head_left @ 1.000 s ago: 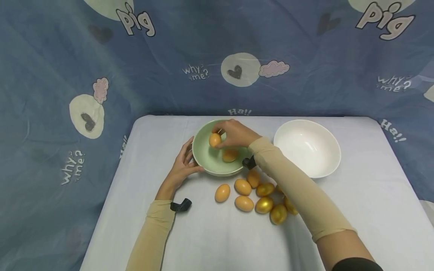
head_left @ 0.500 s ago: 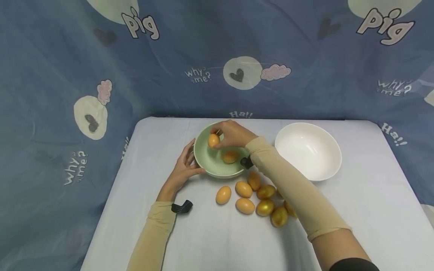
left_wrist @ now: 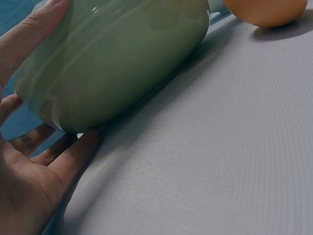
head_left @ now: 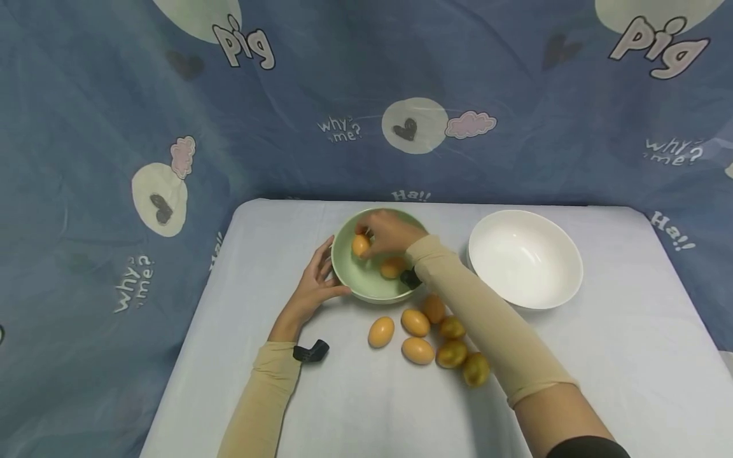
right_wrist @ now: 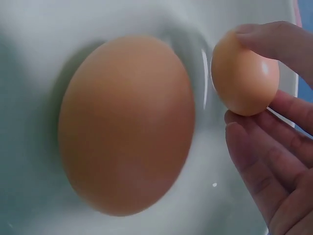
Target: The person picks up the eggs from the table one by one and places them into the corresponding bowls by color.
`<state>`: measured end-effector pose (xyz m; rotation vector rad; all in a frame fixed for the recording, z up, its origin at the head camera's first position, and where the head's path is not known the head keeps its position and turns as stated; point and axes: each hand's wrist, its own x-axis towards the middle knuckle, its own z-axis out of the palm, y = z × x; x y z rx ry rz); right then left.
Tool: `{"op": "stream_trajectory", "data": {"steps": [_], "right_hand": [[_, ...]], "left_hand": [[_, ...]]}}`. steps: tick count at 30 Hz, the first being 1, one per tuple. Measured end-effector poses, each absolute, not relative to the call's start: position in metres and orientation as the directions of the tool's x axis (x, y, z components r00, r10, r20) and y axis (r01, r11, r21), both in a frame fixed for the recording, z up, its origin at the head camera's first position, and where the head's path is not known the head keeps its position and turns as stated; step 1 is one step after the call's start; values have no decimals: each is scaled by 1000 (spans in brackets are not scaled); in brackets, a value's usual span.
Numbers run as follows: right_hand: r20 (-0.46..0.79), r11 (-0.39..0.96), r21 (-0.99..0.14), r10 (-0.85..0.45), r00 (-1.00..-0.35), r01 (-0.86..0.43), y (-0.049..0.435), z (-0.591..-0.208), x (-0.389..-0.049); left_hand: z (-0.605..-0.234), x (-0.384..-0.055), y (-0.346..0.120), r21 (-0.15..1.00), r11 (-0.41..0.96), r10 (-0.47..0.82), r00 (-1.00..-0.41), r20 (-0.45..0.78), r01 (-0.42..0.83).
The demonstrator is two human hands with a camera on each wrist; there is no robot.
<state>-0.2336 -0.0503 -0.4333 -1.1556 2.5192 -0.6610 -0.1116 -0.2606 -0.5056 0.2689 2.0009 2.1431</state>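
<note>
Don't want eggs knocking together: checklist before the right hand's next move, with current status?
1. Held egg secure: ok, the right hand pinches it.
2. Held egg within the rim of the green bowl: ok in the head view.
3. Bowl steadied: ok, the left hand touches its outer wall.
4. Held egg apart from the other egg in the bowl: ok, a gap shows in the right wrist view.
5. Held egg down on the bowl's inner surface: cannot tell, contact isn't visible.
6. All eggs outside the bowl in view: cannot tell, the right sleeve may hide some beside the golden eggs.
</note>
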Motion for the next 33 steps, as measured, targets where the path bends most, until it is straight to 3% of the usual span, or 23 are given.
{"op": "stream_trajectory", "data": {"steps": [9,15,33], "right_hand": [[-148,606,-514,-760,-633,-607,-53,-441,-230],[-123,602,-518,-755,-644,-607,-53,-439,-230],[-135,596,-522,-764,-630,-610,-50,-425,-228]], "left_hand": [[-493,-106,-253,998,-60,285,-958,-7,-25],[-491,-109,-251,997,-78,289,-957,11,-12],[-514,-115,-260,998,-63,269,-963,18,1]]}}
